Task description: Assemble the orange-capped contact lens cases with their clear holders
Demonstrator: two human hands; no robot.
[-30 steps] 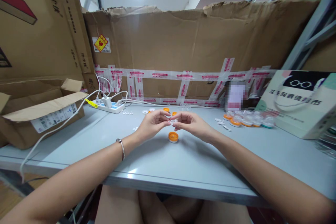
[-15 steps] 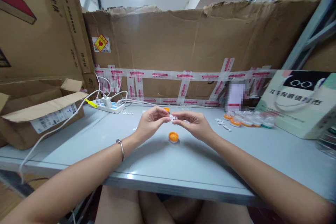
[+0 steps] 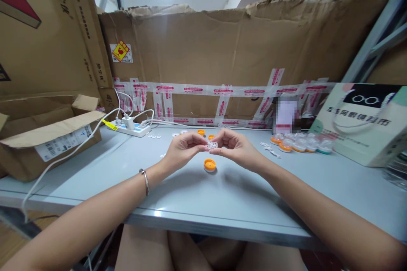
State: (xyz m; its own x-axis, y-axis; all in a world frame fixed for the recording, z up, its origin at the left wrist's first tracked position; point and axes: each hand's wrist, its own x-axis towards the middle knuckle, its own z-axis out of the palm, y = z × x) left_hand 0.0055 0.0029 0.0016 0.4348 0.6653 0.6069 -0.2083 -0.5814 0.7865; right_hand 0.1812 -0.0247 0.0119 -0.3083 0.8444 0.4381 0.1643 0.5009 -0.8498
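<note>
Between my two hands is a small white openwork plastic piece (image 3: 212,146), held up above the table. My left hand (image 3: 186,149) pinches its left side with thumb and fingers. From the right, my right hand (image 3: 233,147) grips the same piece between thumb and forefinger. Just below the hands, an orange round cup-like part (image 3: 210,165) with a pale base rests on the table, touched by neither hand. Behind my fingers lie another orange part (image 3: 201,132) and one more that is partly hidden by my right hand.
Several clear-topped round cases (image 3: 299,144) with orange or green bases cluster at right, beside loose white plastic pieces (image 3: 270,150) and a paper bag (image 3: 359,125). Small white discs (image 3: 154,136) lie near a power strip (image 3: 132,128). An open cardboard box (image 3: 51,139) stands at left.
My hands have turned the white piece, so its openwork face shows more. The right hand's fingers have lifted slightly, and more orange and white parts behind are visible.
</note>
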